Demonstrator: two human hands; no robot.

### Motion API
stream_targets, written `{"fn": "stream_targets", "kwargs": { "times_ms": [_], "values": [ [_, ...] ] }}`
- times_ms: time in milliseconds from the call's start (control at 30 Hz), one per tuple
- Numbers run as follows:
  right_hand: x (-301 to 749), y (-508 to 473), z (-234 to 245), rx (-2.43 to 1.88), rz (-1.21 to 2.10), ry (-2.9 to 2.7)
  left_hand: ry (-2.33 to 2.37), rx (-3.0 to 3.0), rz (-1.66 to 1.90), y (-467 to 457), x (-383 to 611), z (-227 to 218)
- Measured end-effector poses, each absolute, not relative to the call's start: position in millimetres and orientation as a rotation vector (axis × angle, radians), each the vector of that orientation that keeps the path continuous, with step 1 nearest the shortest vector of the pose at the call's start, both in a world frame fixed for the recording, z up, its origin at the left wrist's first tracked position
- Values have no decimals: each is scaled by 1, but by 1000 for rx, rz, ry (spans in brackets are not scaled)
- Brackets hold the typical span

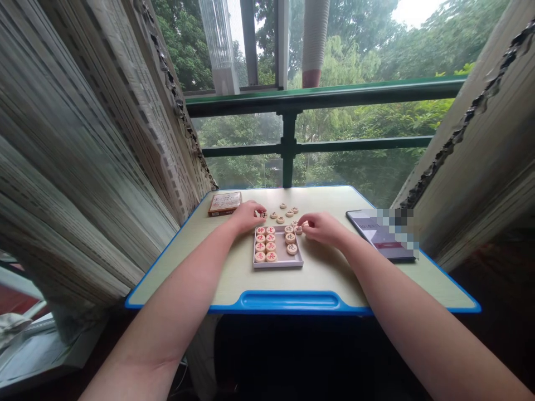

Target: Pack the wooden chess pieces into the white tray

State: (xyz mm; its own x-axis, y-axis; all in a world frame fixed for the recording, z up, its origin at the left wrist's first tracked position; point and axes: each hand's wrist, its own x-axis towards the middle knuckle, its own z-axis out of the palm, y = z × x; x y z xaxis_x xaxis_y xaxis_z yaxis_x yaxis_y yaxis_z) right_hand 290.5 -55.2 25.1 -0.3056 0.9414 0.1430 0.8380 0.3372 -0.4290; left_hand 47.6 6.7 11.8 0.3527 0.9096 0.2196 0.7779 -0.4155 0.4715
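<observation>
A shallow grey tray [278,264] sits mid-table with several round wooden chess pieces [266,246] laid in rows inside it. More loose pieces [284,212] lie scattered on the table just beyond it. My left hand [247,215] rests at the tray's far left corner, fingers curled over a red-marked piece [263,214]. My right hand [321,227] is at the tray's far right corner, fingertips pinched on a piece [299,229] at the tray's edge.
The small table [288,301] has a blue rim and a front groove. A brown box lid [224,203] lies at the far left, a phone [381,235] at the right. Curtains hang on both sides; a green railing and window stand behind.
</observation>
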Motion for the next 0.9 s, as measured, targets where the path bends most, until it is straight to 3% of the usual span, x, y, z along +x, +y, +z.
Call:
{"fn": "stream_targets", "kwargs": {
  "times_ms": [467, 900],
  "values": [
    [298, -33, 6, -1701, 140, -2054, 1344, 1883, 735, 13, 45, 0],
    [293, -36, 15, -1431, 340, -2329, 1253, 1795, 693, 15, 39, -1]
  ]
}}
